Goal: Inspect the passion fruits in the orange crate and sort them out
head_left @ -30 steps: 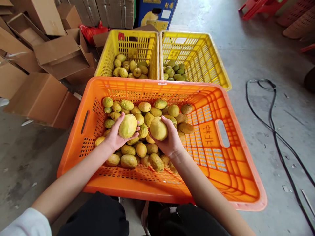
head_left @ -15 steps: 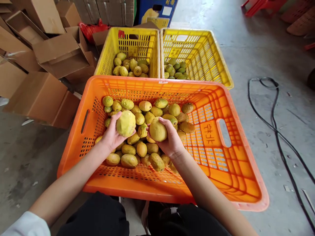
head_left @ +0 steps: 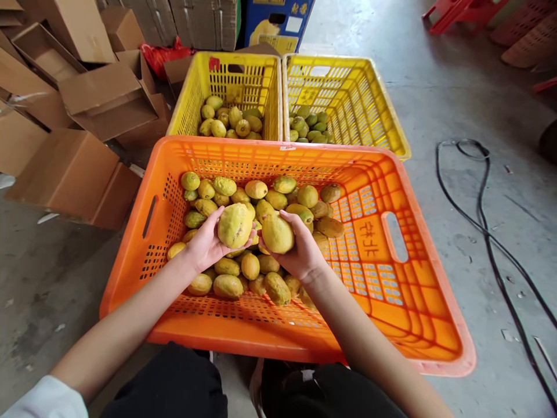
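My left hand (head_left: 203,247) is wrapped round a yellow fruit (head_left: 235,225) with greenish patches and dark marks on its lower side. In my right hand (head_left: 306,249) is another yellow fruit (head_left: 278,233), smoother and rounder, with my thumb on its top. The two fruits are side by side with a small gap between them, and the fingertips of both hands come close together there. Both hands are above a heap of yellow-green oval fruits (head_left: 227,285) in a large orange plastic crate (head_left: 243,342). My hands and the held fruits hide part of the heap.
Behind the orange crate stand two yellow crates, a left one (head_left: 183,113) with yellowish fruits and a right one (head_left: 369,104) with greener fruits. Cardboard boxes (head_left: 65,168) lie piled at left. A black cable (head_left: 485,215) crosses the floor at right; a red stool (head_left: 461,11) is beyond.
The left hand has moved right and slightly down, bringing its fruit closer to the other. Both held fruits have been turned, so the left one now shows dark marks.
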Demonstrator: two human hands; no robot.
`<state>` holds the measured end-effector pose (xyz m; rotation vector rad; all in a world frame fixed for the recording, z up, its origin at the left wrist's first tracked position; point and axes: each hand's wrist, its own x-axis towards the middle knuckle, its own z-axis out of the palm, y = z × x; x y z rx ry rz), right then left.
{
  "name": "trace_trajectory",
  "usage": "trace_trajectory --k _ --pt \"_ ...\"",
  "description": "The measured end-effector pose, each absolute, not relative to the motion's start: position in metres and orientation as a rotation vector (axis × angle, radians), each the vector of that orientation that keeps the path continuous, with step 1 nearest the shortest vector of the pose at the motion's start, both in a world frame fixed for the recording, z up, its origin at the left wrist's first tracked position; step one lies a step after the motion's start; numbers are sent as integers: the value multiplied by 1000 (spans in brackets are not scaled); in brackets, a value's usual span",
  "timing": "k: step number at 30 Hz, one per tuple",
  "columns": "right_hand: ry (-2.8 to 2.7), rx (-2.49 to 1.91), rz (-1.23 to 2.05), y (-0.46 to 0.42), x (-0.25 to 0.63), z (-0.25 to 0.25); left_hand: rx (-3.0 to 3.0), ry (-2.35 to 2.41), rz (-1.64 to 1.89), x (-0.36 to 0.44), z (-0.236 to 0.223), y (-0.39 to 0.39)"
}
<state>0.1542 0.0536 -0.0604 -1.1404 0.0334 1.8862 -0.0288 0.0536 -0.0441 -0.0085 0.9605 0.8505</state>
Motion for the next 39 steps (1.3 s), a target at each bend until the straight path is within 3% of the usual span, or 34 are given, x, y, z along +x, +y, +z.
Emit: trace_trajectory --k 14,29,39 --pt "28 -1078 1931 52 153 -55 185 991 1017 -31 -54 47" --pt "-79 -1147 1971 51 156 -55 138 1077 925 -26 -56 52" --pt "-101 -1327 1794 53 151 -49 247 1075 873 -28 -51 48"
